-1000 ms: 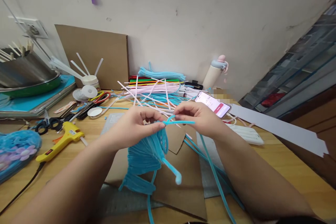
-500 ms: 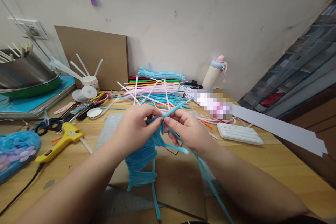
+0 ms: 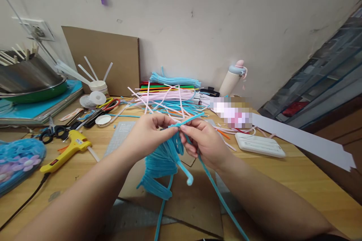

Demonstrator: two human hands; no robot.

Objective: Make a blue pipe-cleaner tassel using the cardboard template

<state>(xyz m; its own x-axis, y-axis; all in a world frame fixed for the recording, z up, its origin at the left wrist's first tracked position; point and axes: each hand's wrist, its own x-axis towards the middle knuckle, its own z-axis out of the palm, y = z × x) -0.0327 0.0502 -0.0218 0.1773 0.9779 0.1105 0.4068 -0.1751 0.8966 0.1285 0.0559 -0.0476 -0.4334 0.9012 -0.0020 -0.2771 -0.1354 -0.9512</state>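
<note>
A woven piece of blue pipe cleaners hangs beneath my hands over a brown cardboard sheet. My left hand pinches its top edge between thumb and fingers. Close beside it, my right hand grips a blue pipe cleaner where it twists around the edge; one short end points up and right. A long blue strand runs from under the right hand down toward the bottom edge. Another loose end with a curled tip sticks out below the hands. The fingers partly cover the twist.
At left lie a yellow glue gun, scissors and a blue bag with flowers. Behind my hands is a pile of coloured pipe cleaners. A white power strip-like box and a bottle are at right.
The hanging blue piece has swung right and turned slightly. Its loose curled end now points more downward. The short end at my right hand sits a little differently; both hands stay close together.
</note>
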